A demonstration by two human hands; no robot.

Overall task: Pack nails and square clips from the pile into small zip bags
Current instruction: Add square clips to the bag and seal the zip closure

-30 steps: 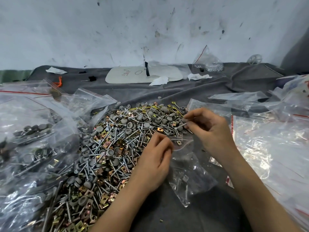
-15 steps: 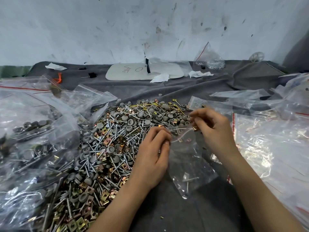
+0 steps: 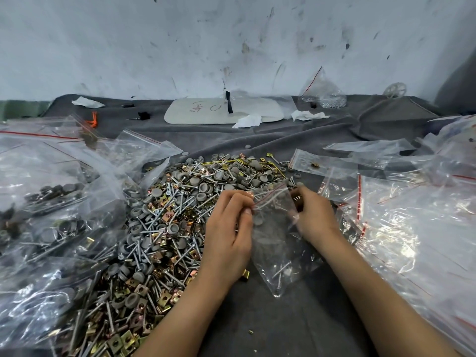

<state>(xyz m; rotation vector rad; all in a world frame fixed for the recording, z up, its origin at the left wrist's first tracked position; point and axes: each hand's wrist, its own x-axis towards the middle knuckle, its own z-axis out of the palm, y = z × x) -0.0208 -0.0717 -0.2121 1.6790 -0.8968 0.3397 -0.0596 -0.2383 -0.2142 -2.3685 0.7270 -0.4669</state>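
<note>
A big pile of nails, grey caps and brass square clips covers the grey cloth left of centre. A small clear zip bag with a red strip hangs between my hands, a few nails lying at its bottom. My left hand pinches the bag's left top corner. My right hand pinches the right side of the bag's mouth, partly behind the plastic. One loose brass clip lies by my left wrist.
Filled zip bags are heaped at the left. Empty zip bags spread over the right side. A white board, paper scraps and a bag of small metal parts lie at the back near the wall.
My right hand left the pile and came to the bag's mouth. Both hands lifted the bag's top edge and now hold it stretched between them.
</note>
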